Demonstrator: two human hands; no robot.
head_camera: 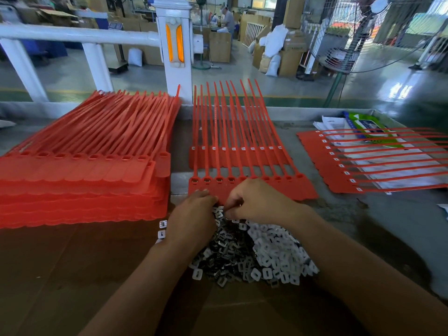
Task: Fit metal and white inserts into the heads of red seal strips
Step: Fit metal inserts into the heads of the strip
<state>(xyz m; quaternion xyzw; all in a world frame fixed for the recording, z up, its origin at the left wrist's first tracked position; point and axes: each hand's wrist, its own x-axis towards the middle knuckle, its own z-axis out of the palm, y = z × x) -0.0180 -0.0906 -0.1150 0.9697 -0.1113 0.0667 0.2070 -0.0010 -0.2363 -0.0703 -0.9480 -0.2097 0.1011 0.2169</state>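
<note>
The right hand (257, 202) is knuckles-up with its fingers curled under, thumb and forefinger pinched on a small shiny insert (239, 205). The left hand (191, 214) sits just beside it, fingers bent down onto the near edge of the red sheet. I can't tell whether it holds anything. Both forearms reach in over a heap on the cardboard (72, 275), dark metal inserts (228, 248) to the left and white inserts (276, 248) to the right, too many to count.

Touching the fingertips is the near sheet (291, 190): ten red seal strips joined side by side, heads towards the person, long tails pointing straight away. Just behind it lies a second sheet (242, 156) of ten strips, pointing the same way, each head showing a white square. Off to the right on the table (388, 214), a third sheet (315, 161) of about ten strips lies crosswise, heads left, tails pointing right. To the left is a tall stack (84, 185) of sheets, tails slanting away to the right.
</note>
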